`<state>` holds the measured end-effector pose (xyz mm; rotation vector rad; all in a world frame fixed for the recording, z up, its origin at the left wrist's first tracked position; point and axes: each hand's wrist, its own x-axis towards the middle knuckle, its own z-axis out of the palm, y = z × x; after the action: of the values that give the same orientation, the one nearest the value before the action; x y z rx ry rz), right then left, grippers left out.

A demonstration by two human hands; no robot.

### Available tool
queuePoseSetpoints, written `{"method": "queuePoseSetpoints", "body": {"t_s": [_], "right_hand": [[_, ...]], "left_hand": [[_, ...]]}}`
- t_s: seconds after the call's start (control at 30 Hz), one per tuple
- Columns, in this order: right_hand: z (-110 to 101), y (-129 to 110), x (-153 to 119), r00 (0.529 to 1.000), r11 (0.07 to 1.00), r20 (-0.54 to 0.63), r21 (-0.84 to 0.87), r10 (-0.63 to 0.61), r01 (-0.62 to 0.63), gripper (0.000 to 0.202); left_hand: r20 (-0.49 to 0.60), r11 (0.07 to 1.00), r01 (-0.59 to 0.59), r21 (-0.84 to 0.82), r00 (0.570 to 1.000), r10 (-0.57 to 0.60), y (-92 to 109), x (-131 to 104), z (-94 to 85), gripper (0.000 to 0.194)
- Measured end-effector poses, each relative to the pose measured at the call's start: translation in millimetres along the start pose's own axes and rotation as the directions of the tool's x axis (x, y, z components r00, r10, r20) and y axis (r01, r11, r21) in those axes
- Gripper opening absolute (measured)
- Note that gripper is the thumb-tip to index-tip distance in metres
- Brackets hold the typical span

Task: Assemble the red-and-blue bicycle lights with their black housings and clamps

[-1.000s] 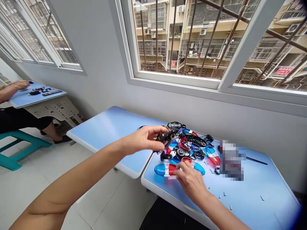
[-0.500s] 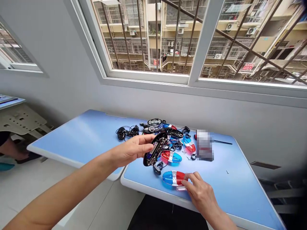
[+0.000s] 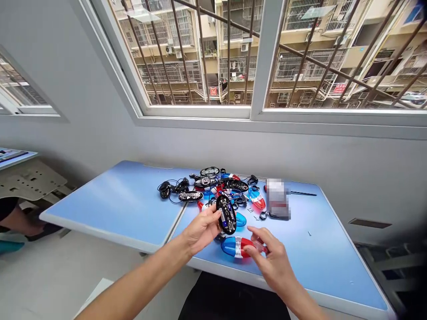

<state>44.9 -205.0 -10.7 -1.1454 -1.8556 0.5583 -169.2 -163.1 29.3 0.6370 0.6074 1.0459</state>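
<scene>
A black oval housing with an exposed circuit board is in my left hand, gripped by its left edge and tilted above the table. My right hand is at the right end of a blue and red oval lens cover, which lies near the table's front edge. Its thumb and index finger are spread, the thumb close to the red end. A small clear pinkish piece shows among its fingers, partly hidden. Behind the held housing lies another lens cover.
More black oval housings, coiled cables and a red and blue cover crowd the back. A blurred box stands right of them, beside a black rod. Small screws lie around.
The view has shifted. My left hand has turned its housing more upright and moved closer to my right hand. Another housing now shows on the table at the left. My right thumb and index finger have spread.
</scene>
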Motion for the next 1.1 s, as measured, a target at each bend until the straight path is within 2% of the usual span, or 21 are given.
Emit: {"method": "queuePoseSetpoints", "body": {"t_s": [0.1, 0.2, 0.37, 0.6, 0.7, 0.8, 0.97, 1.1], "right_hand": [[7, -12, 17, 0.998, 0.998, 0.023, -0.017, 0.058, -0.058, 0.048], [8, -10, 26, 0.991, 0.992, 0.06, 0.03, 0.122, -0.124, 0.046], [-3, 3, 24, 0.966, 0.962, 0.064, 0.102, 0.249, -0.254, 0.037], [0, 14, 23, 0.968, 0.97, 0.132, 0.09, 0.212, -0.225, 0.034], [3, 22, 25, 0.977, 0.98, 0.115, 0.065, 0.179, -0.187, 0.034], [4, 29, 26, 0.983, 0.987, 0.096, 0.033, 0.155, -0.159, 0.035], [5, 31, 31, 0.987, 0.991, 0.114, -0.087, 0.112, -0.102, 0.035], [13, 29, 46, 0.98, 0.979, 0.179, -0.197, 0.091, -0.054, 0.031]], "left_hand": [[-0.01, 0.991, -0.076, -0.106, 0.997, 0.075, -17, 1, 5.5, 0.024], [0.006, 0.982, -0.068, -0.176, 0.997, 0.071, -25, 0, 4.7, 0.021], [0.013, 0.987, -0.018, -0.16, 1.0, 0.02, -15, -2, -10.9, 0.023], [-0.049, 0.991, 0.003, -0.133, 0.999, -0.01, -3, -4, -36.1, 0.022], [-0.19, 1.0, 0.025, -0.006, 0.981, -0.026, 2, -7, -44.7, 0.029], [-0.316, 0.975, -0.012, 0.221, 0.945, 0.083, 16, -11, -58.7, 0.03], [-0.355, 0.909, -0.086, 0.408, 0.902, 0.245, 49, -22, -95.2, 0.031], [-0.391, 0.844, -0.021, 0.536, 0.88, 0.27, 69, -23, -124.9, 0.036]]}}
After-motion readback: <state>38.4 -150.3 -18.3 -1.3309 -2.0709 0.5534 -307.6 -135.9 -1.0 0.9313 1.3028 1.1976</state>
